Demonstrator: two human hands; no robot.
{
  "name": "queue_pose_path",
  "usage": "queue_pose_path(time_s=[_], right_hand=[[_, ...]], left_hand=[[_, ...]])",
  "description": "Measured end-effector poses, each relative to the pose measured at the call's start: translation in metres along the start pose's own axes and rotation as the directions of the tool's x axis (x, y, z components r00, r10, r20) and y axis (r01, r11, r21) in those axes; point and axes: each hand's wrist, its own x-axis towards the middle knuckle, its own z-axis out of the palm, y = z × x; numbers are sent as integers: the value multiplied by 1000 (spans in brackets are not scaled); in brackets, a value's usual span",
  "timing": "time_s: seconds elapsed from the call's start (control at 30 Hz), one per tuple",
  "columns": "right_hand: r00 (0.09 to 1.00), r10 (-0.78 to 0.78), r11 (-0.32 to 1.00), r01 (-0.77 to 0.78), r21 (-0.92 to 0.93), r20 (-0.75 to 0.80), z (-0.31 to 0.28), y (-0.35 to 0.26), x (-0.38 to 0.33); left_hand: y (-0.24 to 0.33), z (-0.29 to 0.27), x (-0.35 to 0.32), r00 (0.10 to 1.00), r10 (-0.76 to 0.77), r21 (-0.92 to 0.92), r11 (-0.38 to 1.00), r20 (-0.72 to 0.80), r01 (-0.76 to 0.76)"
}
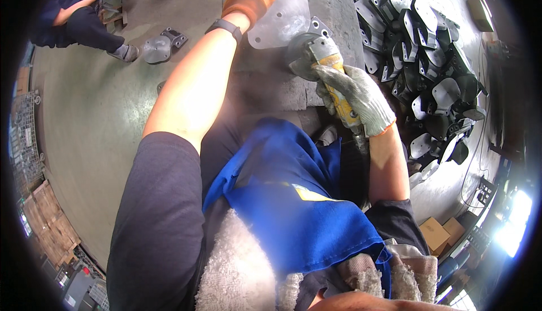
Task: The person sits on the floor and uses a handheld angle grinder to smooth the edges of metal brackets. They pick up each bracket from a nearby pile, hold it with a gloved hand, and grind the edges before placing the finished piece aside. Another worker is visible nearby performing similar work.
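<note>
As we inspect the head view, we record cardboard boxes (pixel 435 235) at the lower right, whose contents we cannot make out. We note a wire cage (pixel 23 141) at the left rim, its load too small and bent to identify. Brackets (pixel 422 12) lie heaped loose on the floor to the right, pale plates and dark feet overlapping at many angles.

We find the metal bracket (pixel 279 20) on the dark work surface (pixel 341 11), ahead of the person. Its pale plate, pierced with round holes, has its long axis running from far right to near left; a smaller holed foot shows at its right side. The left hand (pixel 248 0), in an orange glove, is closed on the plate's far left edge, fingertips partly hidden.

We observe the right hand (pixel 361 93), in a pale grey glove, wrapped firmly around a yellow angle grinder (pixel 329 61). The tool's long axis slants, disc head pointing away and to the left, tail toward the person's right forearm. The disc (pixel 302 57) overlaps the plate's near right edge in our view; whether they touch we cannot tell
</note>
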Motion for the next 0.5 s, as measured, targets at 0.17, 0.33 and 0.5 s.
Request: queue_pose_path(time_s=[0.17, 0.33, 0.5], right_hand=[[1000, -21, 999, 21, -49, 0, 0, -3, 3], [990, -128, 991, 131, -42, 65, 7, -9, 20], [997, -77, 996, 78, -32, 31, 6, -10, 14]], left_hand=[[4, -2, -2, 1000, -16, -19, 1000, 16, 16], [3, -4, 5, 995, -50, -45, 997, 88, 55], [11, -10, -3, 991, -99, -45, 994, 87, 103]])
